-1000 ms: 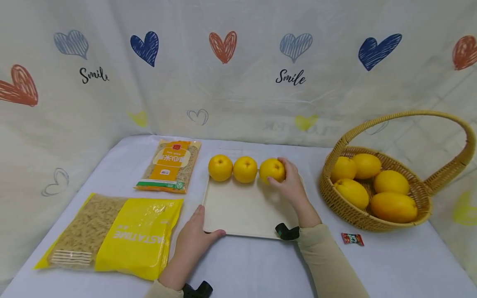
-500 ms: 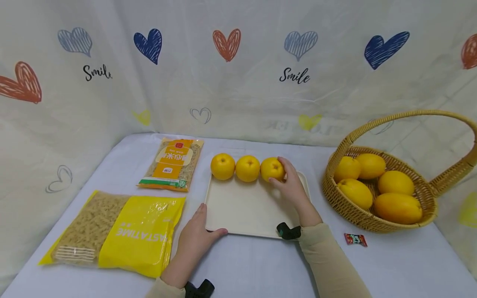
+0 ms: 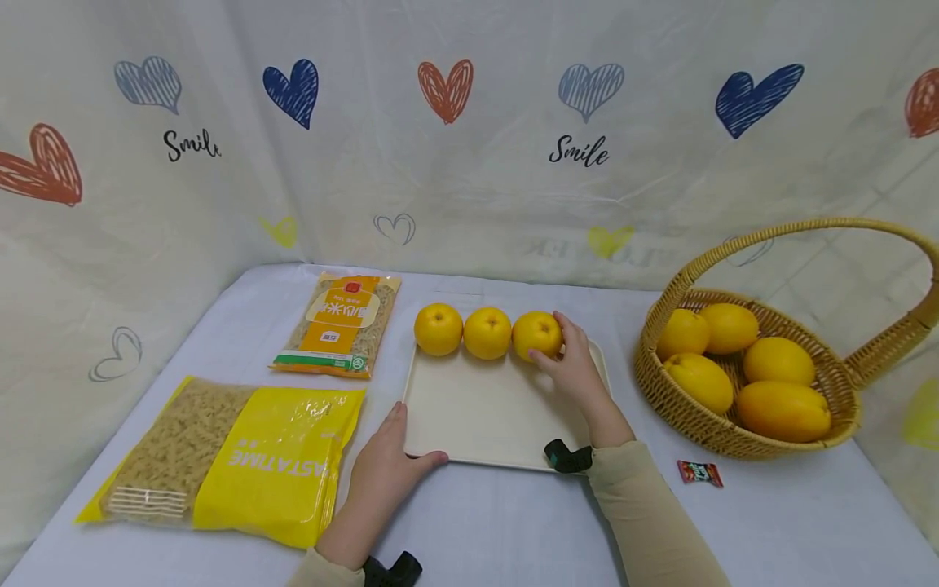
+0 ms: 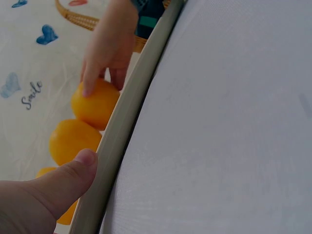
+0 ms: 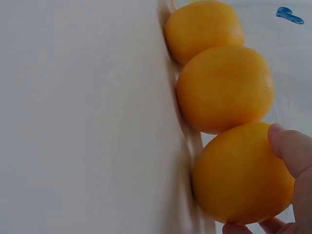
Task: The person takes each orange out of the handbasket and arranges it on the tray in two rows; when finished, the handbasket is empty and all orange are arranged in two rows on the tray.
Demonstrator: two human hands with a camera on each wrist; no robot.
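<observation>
My right hand [image 3: 575, 367] holds the rightmost orange [image 3: 536, 335] in a row of three, thumb on its near side and fingers round its right side. Beside it sit the middle orange [image 3: 487, 333] and the left orange [image 3: 438, 329], all along the far edge of a cream rectangular tray [image 3: 477, 416]. In the right wrist view the held orange [image 5: 243, 175] lies right against its neighbour [image 5: 225, 90]. My left hand [image 3: 383, 469] rests at the tray's near left corner, fingers extended along the side. In the left wrist view its thumb [image 4: 73, 180] lies on the rim.
A wicker basket [image 3: 660, 408] with several yellow fruits stands at the right. A small wrapped candy [image 3: 700, 473] lies in front of it. On the left are a yellow pasta bag [image 3: 271, 456] and a smaller orange-labelled grain packet [image 3: 341, 322]. A heart-printed cloth hangs behind.
The right hand has shifted the rightmost orange slightly left, narrowing its gap to the middle one. The head view has shifted a little. The left hand keeps its place at the tray corner.
</observation>
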